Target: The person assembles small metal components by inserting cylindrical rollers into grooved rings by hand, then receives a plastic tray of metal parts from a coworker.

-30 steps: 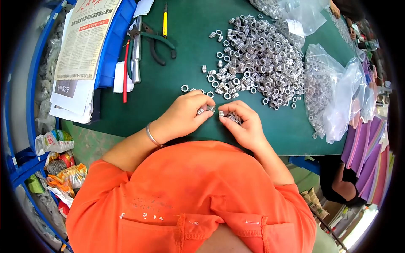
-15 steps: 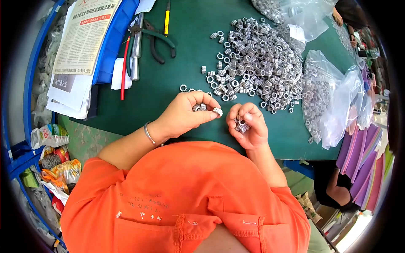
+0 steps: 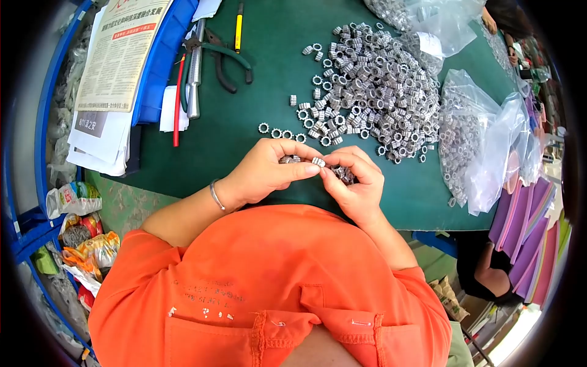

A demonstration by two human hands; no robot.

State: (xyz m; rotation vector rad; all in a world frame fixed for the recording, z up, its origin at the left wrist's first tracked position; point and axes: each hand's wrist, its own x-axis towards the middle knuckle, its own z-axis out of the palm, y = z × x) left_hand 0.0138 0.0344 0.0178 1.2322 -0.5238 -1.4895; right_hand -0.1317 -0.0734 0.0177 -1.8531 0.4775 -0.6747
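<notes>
My left hand (image 3: 266, 170) is closed, with metal rings in its palm and one toothed metal ring (image 3: 318, 162) between thumb and forefinger. The fingertips of my right hand (image 3: 358, 183) touch that same ring from the other side, and several more rings (image 3: 343, 175) lie in its curled palm. Beyond both hands a large pile of small toothed rings (image 3: 391, 92) spreads over the green table (image 3: 202, 165). A short row of loose rings (image 3: 276, 133) lies just past my left hand.
Pliers (image 3: 227, 54), a yellow marker (image 3: 238, 27), a red stick (image 3: 179, 101) and a blue tray (image 3: 160, 67) under a newspaper (image 3: 119, 55) are at the left. Ring-filled plastic bags (image 3: 461, 134) lie at the right. Another person's hand (image 3: 489, 22) shows at the top right.
My right hand has moved left and its fingertips have come together with those of my left hand at the ring. Half a second ago the hands were apart.
</notes>
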